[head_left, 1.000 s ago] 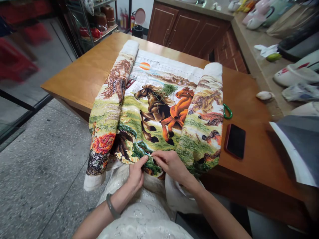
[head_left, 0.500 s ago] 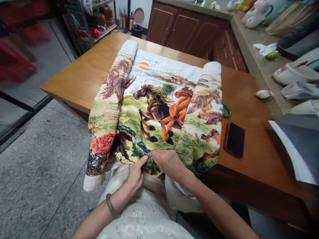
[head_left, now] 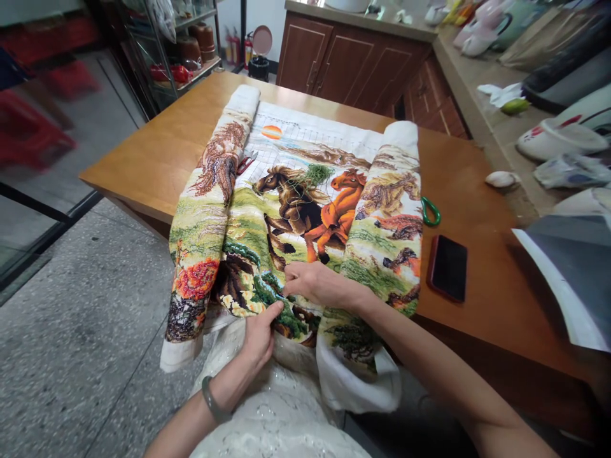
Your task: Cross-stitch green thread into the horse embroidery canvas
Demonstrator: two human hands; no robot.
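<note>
A large cross-stitch cloth (head_left: 238, 216) with running horses lies over the table's near edge and my lap, both sides rolled inward. My left hand (head_left: 260, 331) grips its lower edge, thumb on top and fingers underneath. Just above the cloth, my right hand (head_left: 312, 283) is closed in a pinch, fingertips over the green stitched part. Whatever those fingertips hold is too small to make out. A tangle of green thread (head_left: 319, 173) rests on the horses. Small red-handled snips (head_left: 246, 163) lie by the left roll.
Beside the right roll are a green scissors handle (head_left: 430, 211) and a phone (head_left: 449, 268) on the wooden table (head_left: 138, 162). Dark papers (head_left: 568, 273) lie at the right. A counter (head_left: 477, 95) with bags and containers runs along the right side.
My right hand has risen up and away from the cloth's lower edge, still pinched. My left hand keeps its hold. The lower end of the right roll now shows more beneath my right forearm.
</note>
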